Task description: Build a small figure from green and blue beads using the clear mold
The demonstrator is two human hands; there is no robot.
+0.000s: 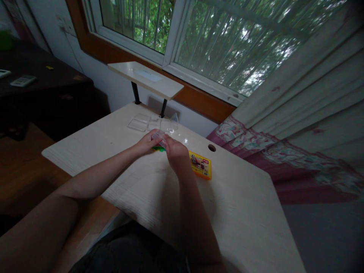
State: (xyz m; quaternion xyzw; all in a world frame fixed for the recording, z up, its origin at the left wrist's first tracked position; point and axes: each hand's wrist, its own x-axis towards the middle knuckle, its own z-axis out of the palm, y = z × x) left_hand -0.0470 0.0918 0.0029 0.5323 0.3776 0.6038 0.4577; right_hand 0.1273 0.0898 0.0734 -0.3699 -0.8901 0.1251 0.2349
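My left hand (148, 143) and my right hand (176, 152) meet above the desk, both closed on a small clear plastic piece (159, 137), whose exact kind I cannot make out. Below them, partly hidden by my fingers, some small green and yellow pieces (159, 149) show. Just right of my right hand lies a yellow box (201, 165) with a printed picture label, its left part covered by my wrist. Behind my hands, clear plastic trays (140, 122) rest on the desk.
The pale desk (241, 204) has a raised shelf (148, 80) on black posts at the back and a cable hole (212, 148). A window and a curtain (284, 144) stand behind. At the left, a dark table (57, 85) bears a remote-like device (23, 80).
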